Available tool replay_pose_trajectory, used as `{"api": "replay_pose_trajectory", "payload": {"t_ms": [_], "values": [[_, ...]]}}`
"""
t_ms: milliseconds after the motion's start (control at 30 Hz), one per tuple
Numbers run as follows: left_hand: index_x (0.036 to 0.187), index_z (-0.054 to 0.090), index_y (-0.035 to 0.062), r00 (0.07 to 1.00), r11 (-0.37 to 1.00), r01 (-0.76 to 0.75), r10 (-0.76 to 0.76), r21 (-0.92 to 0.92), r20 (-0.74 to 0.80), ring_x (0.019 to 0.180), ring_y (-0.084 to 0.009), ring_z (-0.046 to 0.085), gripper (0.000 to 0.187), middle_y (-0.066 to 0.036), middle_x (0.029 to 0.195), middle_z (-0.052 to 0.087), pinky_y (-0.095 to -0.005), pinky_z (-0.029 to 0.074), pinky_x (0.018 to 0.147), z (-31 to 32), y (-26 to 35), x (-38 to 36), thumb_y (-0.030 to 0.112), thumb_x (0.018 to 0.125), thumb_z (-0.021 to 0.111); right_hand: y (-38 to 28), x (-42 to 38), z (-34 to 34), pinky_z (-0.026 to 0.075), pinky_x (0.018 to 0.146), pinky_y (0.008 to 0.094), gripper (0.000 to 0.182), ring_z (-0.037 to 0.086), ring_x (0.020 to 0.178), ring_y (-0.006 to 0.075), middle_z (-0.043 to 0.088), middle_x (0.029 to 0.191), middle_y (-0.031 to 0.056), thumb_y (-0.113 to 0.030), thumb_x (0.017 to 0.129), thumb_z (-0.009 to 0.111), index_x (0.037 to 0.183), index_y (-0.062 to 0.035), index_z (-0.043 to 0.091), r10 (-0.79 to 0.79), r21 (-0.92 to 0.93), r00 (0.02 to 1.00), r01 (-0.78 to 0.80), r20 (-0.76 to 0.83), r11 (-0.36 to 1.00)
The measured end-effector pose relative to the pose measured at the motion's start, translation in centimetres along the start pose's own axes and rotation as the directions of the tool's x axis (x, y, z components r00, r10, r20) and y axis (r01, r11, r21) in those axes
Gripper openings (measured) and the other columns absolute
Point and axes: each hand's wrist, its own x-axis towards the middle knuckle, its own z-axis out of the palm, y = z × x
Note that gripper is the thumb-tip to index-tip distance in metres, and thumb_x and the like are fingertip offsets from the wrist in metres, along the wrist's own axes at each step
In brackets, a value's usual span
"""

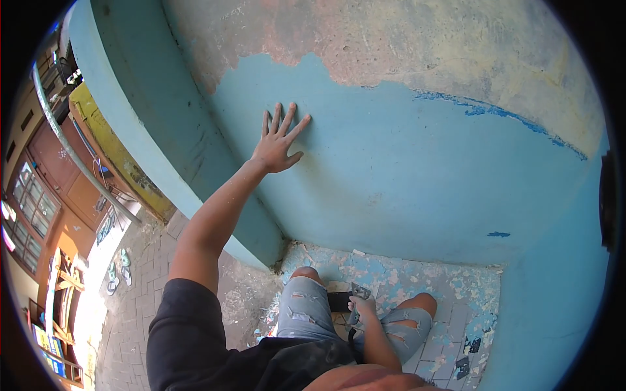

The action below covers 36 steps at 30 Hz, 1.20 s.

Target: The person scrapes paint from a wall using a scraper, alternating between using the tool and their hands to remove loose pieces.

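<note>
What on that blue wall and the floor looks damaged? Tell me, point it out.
The blue wall has lost its paint across the top, baring blotchy plaster above the left hand. Paint flakes litter the floor around the right hand, which holds a scraper.

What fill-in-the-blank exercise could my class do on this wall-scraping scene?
1. The left hand lies flat against the ____ wall.
2. The right hand holds a ____ above the knees.
3. Paint ____ litter the floor below the wall.

Missing words: blue; scraper; flakes
</note>
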Motion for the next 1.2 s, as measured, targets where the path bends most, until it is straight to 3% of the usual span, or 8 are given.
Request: {"api": "replay_pose_trajectory", "payload": {"t_ms": [267,400,500,700,900,1067,1167,1200], "values": [[0.172,0.008,0.0386,0.993,0.994,-0.024,0.01,0.11,0.119,0.165,-0.04,-0.004,0.104,-0.01,0.181,-0.001,-0.0613,-0.001,0.133,-2.2,-1.6,0.0,0.039,0.093,0.076,0.6,1.8,-0.1,0.058,0.049,0.0355,0.041,0.067,0.057,0.0219,0.065,0.078,0.0104,-0.005,0.091,0.079,0.121,0.0014,0.053,0.046,0.055,0.999,-0.047,0.025,0.997],[0.171,0.012,0.0385,0.988,0.974,-0.127,0.107,0.189,0.114,0.166,-0.0284,0.003,0.098,0.001,0.181,0.007,-0.0569,0.001,0.135,-3.5,-5.3,0.6,0.036,0.095,0.075,-0.6,1.3,-0.7,0.053,0.048,0.037,0.03,0.06,0.054,0.0195,0.059,0.072,0.0056,-0.029,0.101,0.072,0.115,-0.007,0.057,0.158,0.034,0.98,-0.163,0.122,0.986],[0.171,0.013,0.0399,0.99,0.977,0.072,-0.046,0.199,-0.135,0.166,-0.0298,0.006,0.091,-0.001,0.181,0.006,-0.0538,0.005,0.135,-5.1,-8.0,1.8,0.047,0.098,0.068,-1.7,0.2,-0.9,0.051,0.049,0.038,0.035,0.058,0.053,0.019,0.058,0.07,0.0045,-0.043,0.105,0.065,0.112,-0.0084,0.059,0.131,0.001,0.976,-0.133,0.173,0.991],[0.172,0.021,0.0325,0.868,0.994,0.012,0.042,0.105,-0.494,0.166,-0.0337,0.001,0.086,-0.009,0.18,0.008,-0.0582,0.001,0.133,-6.1,-10.3,6.5,0.061,0.099,0.058,-14.5,-4.0,1.0,0.053,0.052,0.0373,0.053,0.063,0.062,0.0195,0.066,0.089,0.0097,-0.056,0.109,0.056,0.115,-0.003,0.061,-0.198,0.064,0.94,0.188,0.278,0.98],[0.169,0.033,0.0292,0.74,0.996,0.085,-0.066,-0.005,-0.669,0.166,-0.035,0.001,0.08,-0.011,0.18,0.013,-0.062,-0.007,0.13,-1.3,-8.6,8.6,0.07,0.101,0.045,-34.3,-11.3,6.2,0.053,0.056,0.0282,0.047,0.066,0.07,0.0142,0.069,0.099,0.0104,-0.036,0.112,0.056,0.143,-0.001,0.054,-0.704,-0.155,0.597,0.793,0.385,0.588],[0.167,0.035,0.0366,0.7,0.997,0.056,-0.079,-0.056,-0.71,0.166,-0.0316,0.008,0.077,-0.005,0.179,0.018,-0.0621,-0.004,0.131,-0.4,-8.8,8.8,0.07,0.099,0.046,-42.1,-19.2,11.0,0.052,0.058,0.0245,0.077,0.065,0.07,0.0126,0.07,0.102,0.013,-0.033,0.109,0.064,0.17,-0.0101,0.022,-0.836,-0.169,0.47,0.882,0.284,0.439],[0.167,0.038,0.035,0.702,0.997,0.061,-0.072,-0.042,-0.709,0.166,-0.0313,0.01,0.076,-0.006,0.178,0.022,-0.0606,-0.003,0.132,-0.2,-8.9,8.6,0.067,0.098,0.047,-44.3,-18.8,13.0,0.055,0.063,0.0305,0.084,0.064,0.067,0.0173,0.072,0.103,0.0148,-0.038,0.104,0.07,0.169,-0.0111,0.024,-0.93,-0.293,0.252,0.941,0.266,0.171],[0.166,0.039,0.033,0.708,0.997,0.073,-0.069,-0.024,-0.702,0.165,-0.0317,0.011,0.076,-0.007,0.178,0.023,-0.0597,-0.003,0.132,-0.2,-8.8,8.5,0.066,0.099,0.047,-45.0,-17.7,13.4,0.057,0.066,0.0347,0.089,0.067,0.069,0.0221,0.073,0.102,0.0171,-0.041,0.102,0.073,0.17,-0.0116,0.024,-0.944,-0.426,0.032,0.897,0.328,-0.118]]}}
